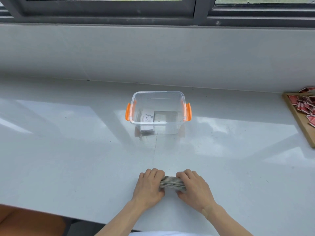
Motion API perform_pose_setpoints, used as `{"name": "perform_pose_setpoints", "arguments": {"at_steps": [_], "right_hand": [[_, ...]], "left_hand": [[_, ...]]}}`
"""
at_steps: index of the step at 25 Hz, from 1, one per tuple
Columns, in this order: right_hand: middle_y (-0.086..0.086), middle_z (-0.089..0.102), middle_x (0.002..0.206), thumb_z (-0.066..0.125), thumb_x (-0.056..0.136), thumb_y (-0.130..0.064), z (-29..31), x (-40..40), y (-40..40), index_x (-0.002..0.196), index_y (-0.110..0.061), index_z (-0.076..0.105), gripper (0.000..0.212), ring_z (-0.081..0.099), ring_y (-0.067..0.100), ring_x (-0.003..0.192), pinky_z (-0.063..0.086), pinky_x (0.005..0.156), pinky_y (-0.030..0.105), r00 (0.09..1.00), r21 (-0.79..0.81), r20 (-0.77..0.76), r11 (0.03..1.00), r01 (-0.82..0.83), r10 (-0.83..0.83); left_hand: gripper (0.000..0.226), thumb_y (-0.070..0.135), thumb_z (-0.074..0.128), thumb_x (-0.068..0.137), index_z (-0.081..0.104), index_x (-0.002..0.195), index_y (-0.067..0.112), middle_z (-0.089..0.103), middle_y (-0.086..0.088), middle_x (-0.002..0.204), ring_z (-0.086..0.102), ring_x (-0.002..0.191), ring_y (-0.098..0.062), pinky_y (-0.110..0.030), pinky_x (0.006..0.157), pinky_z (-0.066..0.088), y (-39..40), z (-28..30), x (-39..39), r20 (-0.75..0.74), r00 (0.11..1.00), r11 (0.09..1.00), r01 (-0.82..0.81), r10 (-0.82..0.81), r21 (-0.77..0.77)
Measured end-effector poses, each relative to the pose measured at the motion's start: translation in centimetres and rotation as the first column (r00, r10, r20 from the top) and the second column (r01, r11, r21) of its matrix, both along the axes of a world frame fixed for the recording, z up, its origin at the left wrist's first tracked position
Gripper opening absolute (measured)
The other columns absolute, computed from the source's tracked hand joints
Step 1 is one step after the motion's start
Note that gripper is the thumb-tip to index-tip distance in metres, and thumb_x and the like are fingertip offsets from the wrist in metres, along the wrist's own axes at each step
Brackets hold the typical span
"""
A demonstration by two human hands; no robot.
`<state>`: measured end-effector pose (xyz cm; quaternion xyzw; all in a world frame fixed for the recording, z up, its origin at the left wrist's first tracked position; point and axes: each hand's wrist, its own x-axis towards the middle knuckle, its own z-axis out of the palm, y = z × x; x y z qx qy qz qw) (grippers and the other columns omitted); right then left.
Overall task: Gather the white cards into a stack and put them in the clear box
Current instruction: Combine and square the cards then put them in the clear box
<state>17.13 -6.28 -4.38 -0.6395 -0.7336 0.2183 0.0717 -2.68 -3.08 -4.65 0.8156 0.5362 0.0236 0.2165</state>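
Observation:
A stack of white cards [172,182] stands on edge on the white counter, squeezed between both hands. My left hand [149,185] presses its left end and my right hand [194,188] presses its right end, fingers curled over the top. Farther back, in the middle of the counter, stands the clear box [170,127] with orange latches and no lid. Inside it, at the left, lie a few white cards [147,119], the top one printed with a word.
A wooden tray [301,123] holding several red-and-white packets sits at the counter's right edge. A low wall and a dark window frame run along the back. Something brown-orange [30,222] shows below the counter's front edge at the lower left.

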Motion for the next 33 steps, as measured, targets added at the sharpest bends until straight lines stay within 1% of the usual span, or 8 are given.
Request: {"name": "perform_pose_setpoints", "arguments": {"at_steps": [6,11,18,21,23,25,29,33], "right_hand": [[-0.012,0.054,0.102,0.059,0.071,-0.045,-0.2,0.2,0.1,0.11,-0.033,0.05,0.041,0.053,0.019,0.091,0.046,0.067,0.03,0.999,-0.045,0.026,0.998,-0.037,0.038],[-0.011,0.058,0.101,0.059,0.071,-0.046,0.9,0.4,0.0,0.113,-0.033,0.053,0.044,0.055,0.019,0.087,0.048,0.07,0.031,0.979,0.074,0.118,0.982,-0.173,0.164],[-0.013,0.057,0.099,0.05,0.073,-0.048,2.5,0.5,1.7,0.111,-0.037,0.048,0.04,0.053,0.015,0.093,0.043,0.07,0.03,0.988,-0.091,0.039,0.985,-0.148,0.152],[-0.014,0.061,0.093,0.055,0.067,-0.05,3.5,0.6,1.8,0.103,-0.038,0.05,0.039,0.055,0.008,0.08,0.042,0.063,0.026,0.98,-0.228,-0.18,0.973,0.04,-0.083],[-0.012,0.066,0.086,0.064,0.067,-0.045,4.1,0.7,1.5,0.094,-0.038,0.054,0.03,0.055,0.006,0.064,0.042,0.057,0.024,0.873,-0.355,-0.394,0.924,0.144,-0.288],[-0.012,0.068,0.083,0.072,0.071,-0.038,4.6,0.5,1.1,0.09,-0.036,0.059,0.023,0.054,0.006,0.06,0.043,0.057,0.022,0.738,-0.439,-0.537,0.882,0.171,-0.41],[-0.009,0.071,0.088,0.074,0.074,-0.037,5.1,-0.2,0.2,0.088,-0.032,0.063,0.018,0.057,0.014,0.069,0.045,0.065,0.029,0.549,-0.521,-0.65,0.834,0.182,-0.525],[-0.009,0.072,0.091,0.071,0.072,-0.042,5.1,-0.4,0.2,0.091,-0.033,0.063,0.022,0.059,0.013,0.07,0.046,0.063,0.028,0.545,-0.536,-0.647,0.827,0.173,-0.533]], "left_hand": [[0.037,0.029,0.05,0.068,0.044,0.104,0.027,0.052,0.007,0.105,0.048,0.094,-0.019,-0.031,0.075,0.035,-0.1,-0.7,0.3,-0.035,0.999,0.999,-0.014,0.013,-0.051],[0.035,0.028,0.048,0.07,0.044,0.105,0.027,0.051,0.007,0.105,0.047,0.094,-0.019,-0.031,0.074,0.034,0.0,-0.8,0.1,-0.055,0.998,0.999,0.009,-0.011,-0.031],[0.044,0.027,0.053,0.07,0.042,0.112,0.035,0.053,0.011,0.107,0.05,0.099,-0.017,-0.032,0.08,0.041,0.1,-0.4,0.1,0.08,0.986,0.977,-0.129,0.144,-0.169],[0.065,0.028,0.074,0.068,0.042,0.124,0.035,0.056,0.005,0.109,0.055,0.101,-0.014,-0.027,0.085,0.048,-0.2,0.8,0.2,0.338,0.765,0.786,-0.333,0.548,-0.52],[0.07,0.038,0.079,0.061,0.046,0.122,0.032,0.061,-0.001,0.11,0.06,0.103,-0.015,-0.029,0.086,0.049,-0.5,1.8,0.4,0.38,0.593,0.634,-0.304,0.71,-0.711],[0.066,0.046,0.077,0.06,0.052,0.118,0.028,0.069,-0.002,0.109,0.065,0.103,-0.016,-0.032,0.084,0.049,-0.7,2.6,0.5,0.38,0.514,0.534,-0.189,0.769,-0.824],[0.046,0.036,0.071,0.073,0.057,0.114,0.02,0.072,-0.005,0.111,0.065,0.106,-0.024,-0.04,0.089,0.049,-1.1,3.4,1.0,0.417,0.46,0.508,-0.089,0.784,-0.857],[0.046,0.028,0.07,0.074,0.056,0.115,0.014,0.07,-0.013,0.112,0.066,0.104,-0.033,-0.056,0.098,0.048,-0.9,3.8,1.2,0.427,0.417,0.513,-0.115,0.802,-0.851]]}}
